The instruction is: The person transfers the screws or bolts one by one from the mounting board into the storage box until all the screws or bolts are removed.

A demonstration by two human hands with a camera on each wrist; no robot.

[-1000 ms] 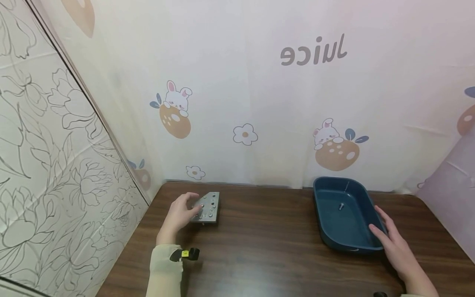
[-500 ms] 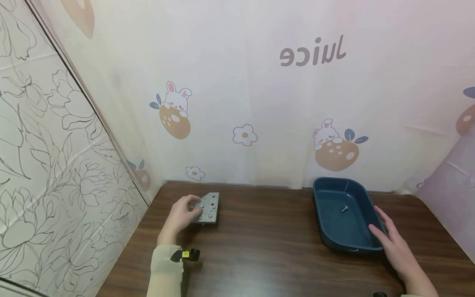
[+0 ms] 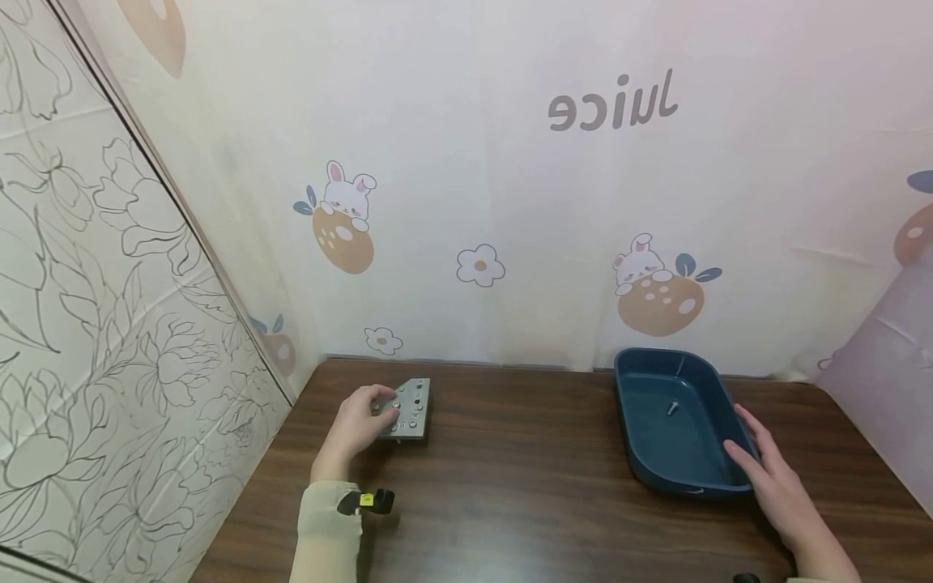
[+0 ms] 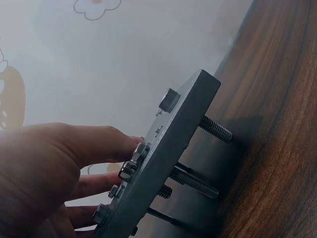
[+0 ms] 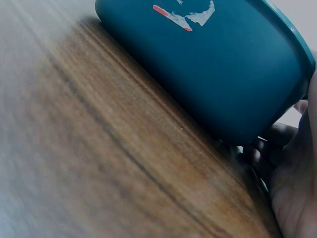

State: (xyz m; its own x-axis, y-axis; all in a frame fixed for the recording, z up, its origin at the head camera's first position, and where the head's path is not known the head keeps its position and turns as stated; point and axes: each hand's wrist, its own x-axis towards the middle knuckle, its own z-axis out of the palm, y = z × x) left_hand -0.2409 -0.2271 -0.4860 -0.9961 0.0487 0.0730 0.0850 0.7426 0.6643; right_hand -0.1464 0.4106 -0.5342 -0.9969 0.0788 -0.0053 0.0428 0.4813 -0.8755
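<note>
A grey metal plate sits at the table's far left, several bolts through it; their threaded shanks stick out underneath toward the tabletop. My left hand is over its left part, thumb and forefinger curled on either side of a bolt at its head. In the left wrist view the fingertips are partly hidden behind bolt heads. My right hand grips the right wall of a dark blue tray, thumb over the rim and fingers outside. Inside the tray lies one loose bolt.
The brown wooden table stretches between plate and tray. A printed cloth wall rises along its back edge. To the left stands a flower-patterned panel, and a pale cloth hangs at the right.
My left thumb and forefinger have closed in on the plate's bolt. Within the tray the loose bolt has shifted and turned slightly. My right hand keeps its place on the tray.
</note>
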